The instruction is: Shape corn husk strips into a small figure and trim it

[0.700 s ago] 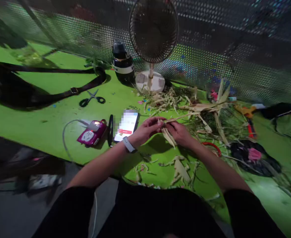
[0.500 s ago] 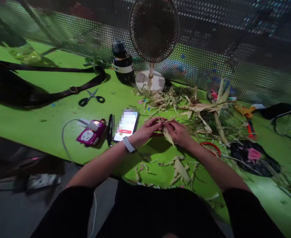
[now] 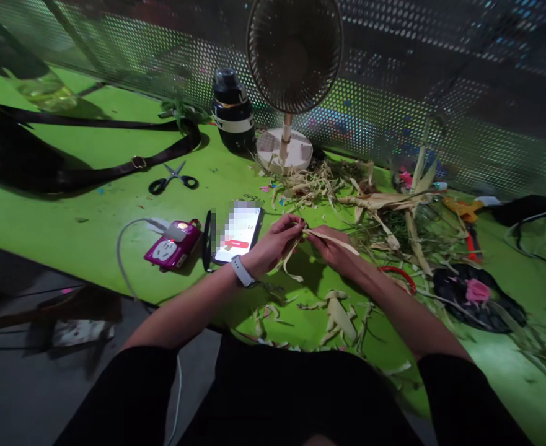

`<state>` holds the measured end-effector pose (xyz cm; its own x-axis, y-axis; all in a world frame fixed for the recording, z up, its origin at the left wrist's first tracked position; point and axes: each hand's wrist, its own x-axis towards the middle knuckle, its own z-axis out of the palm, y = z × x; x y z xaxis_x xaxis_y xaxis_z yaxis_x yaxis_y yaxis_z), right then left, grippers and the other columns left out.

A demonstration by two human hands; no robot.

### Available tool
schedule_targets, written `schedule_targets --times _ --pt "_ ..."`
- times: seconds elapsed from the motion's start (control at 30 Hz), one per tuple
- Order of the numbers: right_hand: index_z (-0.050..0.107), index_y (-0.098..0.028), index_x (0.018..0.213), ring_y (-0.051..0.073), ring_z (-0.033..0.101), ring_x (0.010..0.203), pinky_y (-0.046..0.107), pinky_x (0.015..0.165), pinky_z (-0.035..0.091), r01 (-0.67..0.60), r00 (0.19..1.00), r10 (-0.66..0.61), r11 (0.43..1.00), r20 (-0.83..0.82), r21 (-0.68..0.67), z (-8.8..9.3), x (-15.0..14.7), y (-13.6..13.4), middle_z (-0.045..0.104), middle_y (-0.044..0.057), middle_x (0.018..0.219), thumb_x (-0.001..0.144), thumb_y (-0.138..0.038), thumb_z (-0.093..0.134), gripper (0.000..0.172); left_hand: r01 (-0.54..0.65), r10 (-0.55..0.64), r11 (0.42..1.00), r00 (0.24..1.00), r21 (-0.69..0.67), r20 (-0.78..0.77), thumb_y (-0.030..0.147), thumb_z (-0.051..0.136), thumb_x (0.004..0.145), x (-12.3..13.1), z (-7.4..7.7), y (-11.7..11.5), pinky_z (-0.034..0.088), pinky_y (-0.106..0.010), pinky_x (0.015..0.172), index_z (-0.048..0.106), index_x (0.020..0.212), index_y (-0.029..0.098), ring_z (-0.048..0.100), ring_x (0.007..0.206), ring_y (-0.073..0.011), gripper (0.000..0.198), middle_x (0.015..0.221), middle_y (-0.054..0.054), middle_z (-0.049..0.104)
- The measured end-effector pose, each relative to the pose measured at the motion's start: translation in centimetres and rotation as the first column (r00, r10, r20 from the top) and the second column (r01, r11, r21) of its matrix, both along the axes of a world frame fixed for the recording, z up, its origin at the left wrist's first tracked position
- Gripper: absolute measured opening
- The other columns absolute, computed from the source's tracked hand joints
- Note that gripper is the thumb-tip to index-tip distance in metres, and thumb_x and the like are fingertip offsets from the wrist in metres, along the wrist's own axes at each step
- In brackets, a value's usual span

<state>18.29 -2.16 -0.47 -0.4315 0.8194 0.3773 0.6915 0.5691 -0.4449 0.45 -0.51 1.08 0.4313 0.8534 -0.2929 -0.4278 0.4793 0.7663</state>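
At mid-frame the left hand (image 3: 275,244) and right hand (image 3: 334,249) both pinch a pale dried husk strip (image 3: 342,243) just above the green tabletop (image 3: 91,210), fingers closed on it. One end curls down between them. A lit phone (image 3: 238,234) lies just left.

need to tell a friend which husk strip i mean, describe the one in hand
On the green table, look in front of the fan. The pale husk strip stretches between the left hand and right hand, the only one held.
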Motion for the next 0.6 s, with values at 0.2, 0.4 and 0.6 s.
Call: schedule_targets --times 0.2,0.4,0.6 --pt "0.064 -0.02 0.093 0.018 0.064 0.074 0.029 0.067 0.048 0.047 0.998 -0.053 0.99 -0.04 -0.135 0.8 -0.1 -0.1 0.069 0.006 0.083 0.097 -0.04 0.04 0.032 0.046 -0.042 0.997 0.997 0.06 -0.066 0.034 0.077 0.069 -0.2 -0.1 -0.1 0.042 -0.017 0.051 0.057 0.087 0.017 0.06 0.064 -0.0084 0.032 0.075 0.003 0.061" --pt "0.061 -0.02 0.089 0.016 0.063 0.073 0.028 0.068 0.047 0.013 0.991 -0.04 0.978 -0.128 -0.207 0.7 0.1 0.2 0.067 0.006 0.084 0.099 -0.041 0.032 0.037 0.056 -0.045 0.982 0.997 0.181 -0.062 0.034 0.079 0.068 -0.4 -0.7 0.1 0.045 -0.019 0.059 0.058 0.087 0.017 0.061 0.069 -0.0096 0.033 0.076 0.002 0.063" --pt "0.061 -0.018 0.093 0.023 0.062 0.091 0.035 0.081 0.048 0.226 0.973 -0.228 0.971 0.021 0.077 0.4 0.1 0.4 0.067 0.011 0.094 0.097 -0.046 0.036 0.038 -0.088 0.115 0.956 0.99 0.28 -0.084 0.032 0.08 0.067 -0.3 -1.4 1.0 0.047 -0.023 0.075 0.064 0.086 0.015 0.061 0.075 -0.0092 0.03 0.079 0.001 0.067"
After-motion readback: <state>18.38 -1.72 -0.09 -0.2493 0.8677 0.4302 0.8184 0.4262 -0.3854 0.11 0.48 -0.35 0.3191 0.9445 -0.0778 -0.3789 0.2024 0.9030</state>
